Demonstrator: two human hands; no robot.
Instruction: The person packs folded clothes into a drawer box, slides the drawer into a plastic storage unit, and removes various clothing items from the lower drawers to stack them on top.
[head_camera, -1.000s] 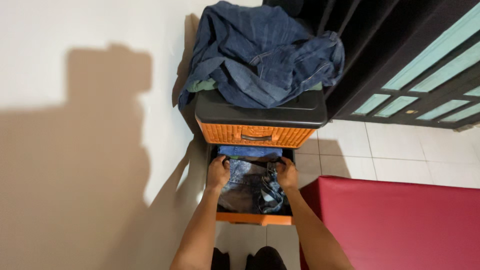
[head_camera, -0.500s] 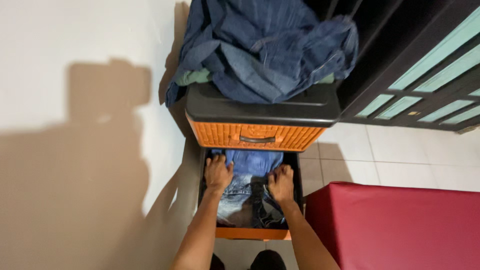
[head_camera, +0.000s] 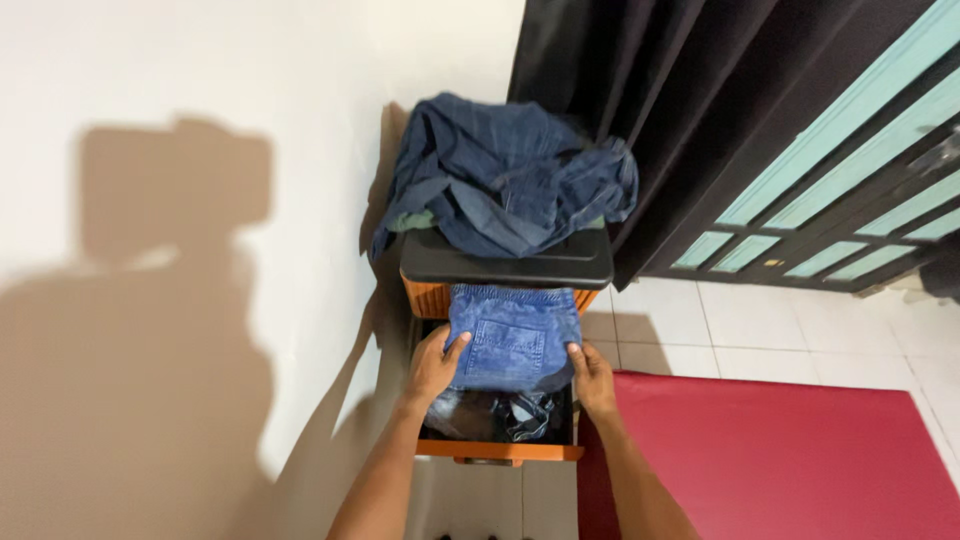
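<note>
Both hands have a grip on one folded pair of blue denim shorts (head_camera: 513, 338): the left hand (head_camera: 436, 365) pinches its left edge, thumb on top of the cloth, and the right hand (head_camera: 594, 378) clamps its right edge. The shorts are held flat above the open drawer (head_camera: 497, 450), back pocket facing up, their far end just under the cabinet's black top.

Behind all this, a white wall (head_camera: 200, 150) carries the person's shadow, and a black curtain (head_camera: 650, 100) hangs beside a dark-framed door with pale green panes (head_camera: 830, 200). A red mattress (head_camera: 780, 460) lies on the white tiled floor (head_camera: 760, 320), just right of the drawer. The orange plastic drawer cabinet (head_camera: 505, 265) stands in the corner, a heap of dark blue jeans (head_camera: 505, 175) piled on its top. Inside the drawer lie more crumpled denim clothes (head_camera: 495, 412).
</note>
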